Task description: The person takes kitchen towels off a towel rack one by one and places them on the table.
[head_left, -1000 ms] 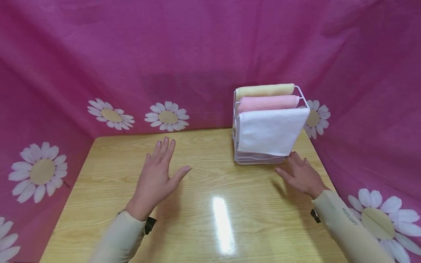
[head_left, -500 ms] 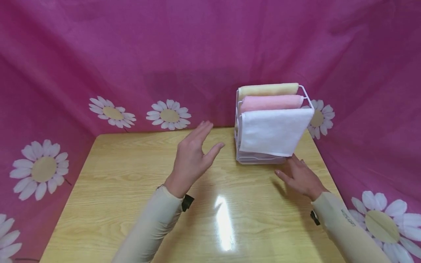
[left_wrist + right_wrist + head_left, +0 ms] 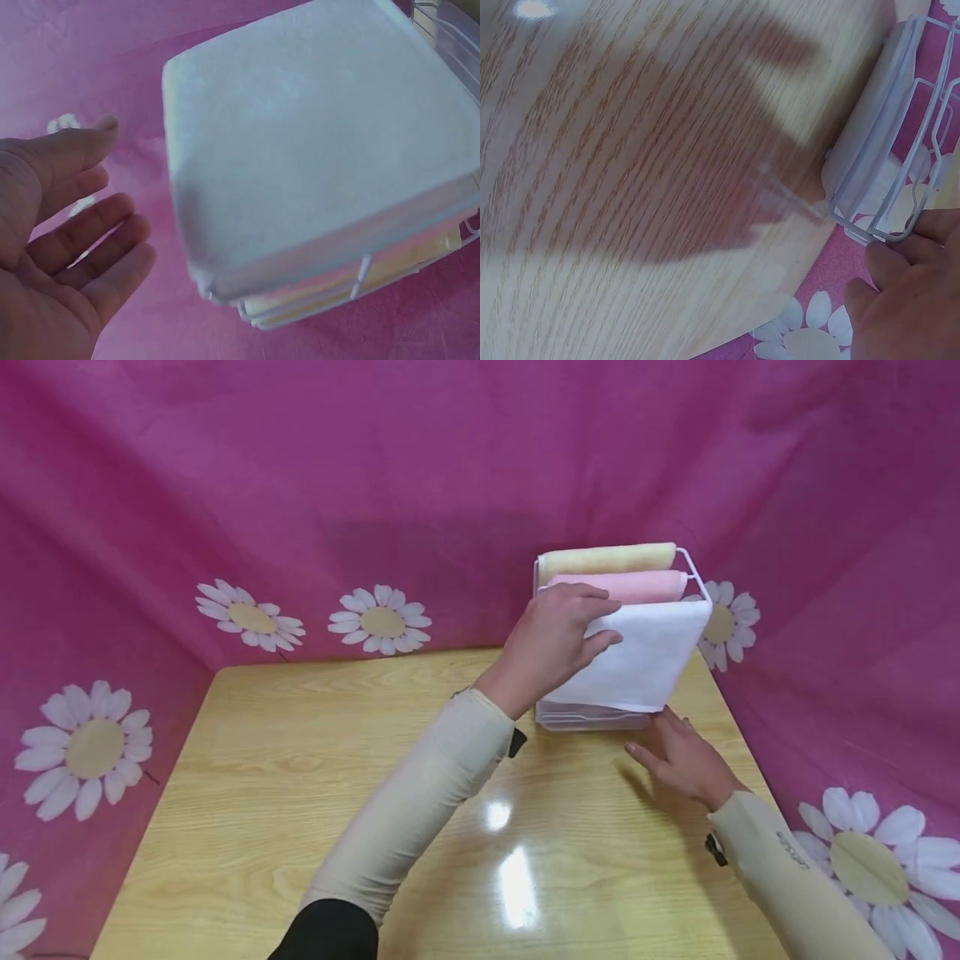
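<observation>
The left hand (image 3: pixel 551 639) hovered, relaxed and empty, beside the white cloth (image 3: pixel 647 652) on the rack (image 3: pixel 592 722), back right on the bench (image 3: pixel 300 760); the right hand (image 3: pixel 686 762) touched the rack's base, grip unclear. This seemed the approach; next called for a pinch.

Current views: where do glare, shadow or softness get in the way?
Head: two bright reflections on the wooden tabletop, a soft shadow beside the right hand; left wrist: white towel pale and soft, hardly any weave showing, shaded along its left edge; right wrist: broad dark shadow across the wood grain, a small glare spot at top left.
</observation>
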Action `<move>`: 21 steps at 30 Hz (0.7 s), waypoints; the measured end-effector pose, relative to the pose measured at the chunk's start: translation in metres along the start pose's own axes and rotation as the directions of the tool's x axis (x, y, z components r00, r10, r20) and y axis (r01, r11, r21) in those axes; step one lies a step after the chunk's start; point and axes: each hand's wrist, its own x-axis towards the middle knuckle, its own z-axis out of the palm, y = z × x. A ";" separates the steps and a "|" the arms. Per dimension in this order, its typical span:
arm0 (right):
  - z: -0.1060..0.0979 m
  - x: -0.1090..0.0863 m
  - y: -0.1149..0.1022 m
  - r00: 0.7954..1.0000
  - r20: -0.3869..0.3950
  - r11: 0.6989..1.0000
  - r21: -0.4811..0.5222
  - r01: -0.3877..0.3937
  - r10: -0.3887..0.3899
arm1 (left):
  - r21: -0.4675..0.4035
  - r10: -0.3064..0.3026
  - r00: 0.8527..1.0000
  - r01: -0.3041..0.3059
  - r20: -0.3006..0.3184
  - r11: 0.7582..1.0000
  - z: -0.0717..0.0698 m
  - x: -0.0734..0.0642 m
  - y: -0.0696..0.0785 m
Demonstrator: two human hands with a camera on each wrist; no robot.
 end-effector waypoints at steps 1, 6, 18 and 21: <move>0.000 0.000 0.000 1.000 0.002 1.000 0.003 -0.001 0.001 | 0.019 -0.008 0.999 0.007 0.044 1.000 0.002 0.006 0.001; -0.001 -0.001 0.000 1.000 0.005 1.000 0.026 -0.004 0.004 | 0.059 -0.101 0.982 0.092 0.160 0.994 0.017 0.029 0.002; -0.002 0.000 -0.002 1.000 0.009 1.000 0.011 -0.013 0.013 | 0.055 -0.185 0.962 0.177 0.200 0.983 0.030 0.042 0.002; -0.001 0.001 -0.002 1.000 0.005 1.000 0.008 -0.010 0.010 | 0.075 -0.206 0.951 0.193 0.229 0.978 0.030 0.042 0.001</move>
